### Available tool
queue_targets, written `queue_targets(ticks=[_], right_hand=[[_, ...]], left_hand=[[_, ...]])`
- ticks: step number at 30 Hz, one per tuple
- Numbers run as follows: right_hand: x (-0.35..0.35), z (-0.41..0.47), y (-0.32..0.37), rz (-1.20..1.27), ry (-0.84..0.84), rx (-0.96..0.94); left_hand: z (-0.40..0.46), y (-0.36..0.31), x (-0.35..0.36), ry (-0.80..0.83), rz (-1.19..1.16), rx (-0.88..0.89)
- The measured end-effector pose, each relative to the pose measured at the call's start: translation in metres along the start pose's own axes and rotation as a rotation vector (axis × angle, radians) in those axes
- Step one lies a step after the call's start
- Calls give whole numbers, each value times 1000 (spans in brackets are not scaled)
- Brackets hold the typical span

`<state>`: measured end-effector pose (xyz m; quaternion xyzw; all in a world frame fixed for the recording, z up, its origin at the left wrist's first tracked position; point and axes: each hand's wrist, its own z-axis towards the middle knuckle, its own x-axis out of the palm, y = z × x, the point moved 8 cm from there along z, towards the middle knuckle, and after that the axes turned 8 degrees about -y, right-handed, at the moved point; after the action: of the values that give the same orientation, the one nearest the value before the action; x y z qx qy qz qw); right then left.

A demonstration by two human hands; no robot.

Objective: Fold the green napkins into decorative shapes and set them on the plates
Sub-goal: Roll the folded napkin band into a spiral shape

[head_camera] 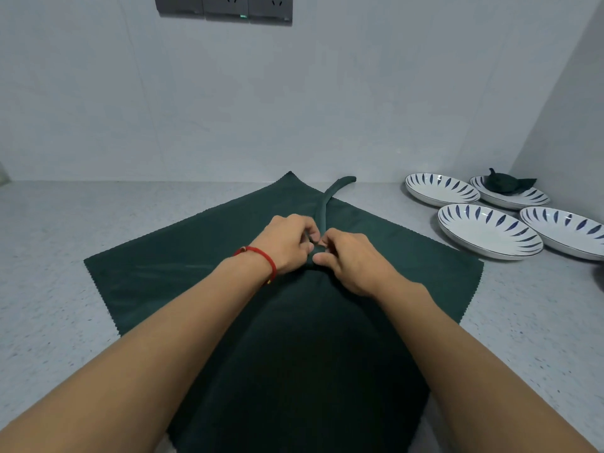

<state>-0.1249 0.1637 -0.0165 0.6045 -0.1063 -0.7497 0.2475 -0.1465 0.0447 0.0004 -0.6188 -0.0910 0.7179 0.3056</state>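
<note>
Mid-fold on one napkin. Both hands meet at the centre of the tabletop point(65, 223): left hand point(287, 243) and right hand point(346, 259) pinch the rolled green napkin point(327, 204) with curled fingers, seemingly coiling its near end. Its rolled tail runs away toward the wall. It lies on a flat green napkin point(163, 263) spread beneath. Four plates sit well apart to the right; the far right plate point(523, 197) already holds a folded napkin point(503, 184), while the near plate point(487, 233) and the other two are bare. Judged step: shaping napkin two. Next move likely needs winding the tail tight without the coil slipping, then carrying it to a bare plate.
</note>
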Motion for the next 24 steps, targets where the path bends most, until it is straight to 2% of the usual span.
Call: queue_targets(ticks=[4,7,12,16,19,21,24], right_hand=[[-1,11,-13,124,59,114],[-2,13,-16,142,78,137],[-6,13,-17,182,-128,59],[2,11,-12,152,-90,-23],[3,15,-12,99,-79,-54],[2,20,-14,72,-67,-52],[2,32,-20,38,-9,-17]], left_hand=[[-6,3,12,30,79,86],[3,5,12,50,115,81],[21,-3,6,219,191,93],[36,-2,8,347,274,73],[42,1,10,419,247,76],[45,1,10,386,220,81],[44,-3,2,124,188,147]])
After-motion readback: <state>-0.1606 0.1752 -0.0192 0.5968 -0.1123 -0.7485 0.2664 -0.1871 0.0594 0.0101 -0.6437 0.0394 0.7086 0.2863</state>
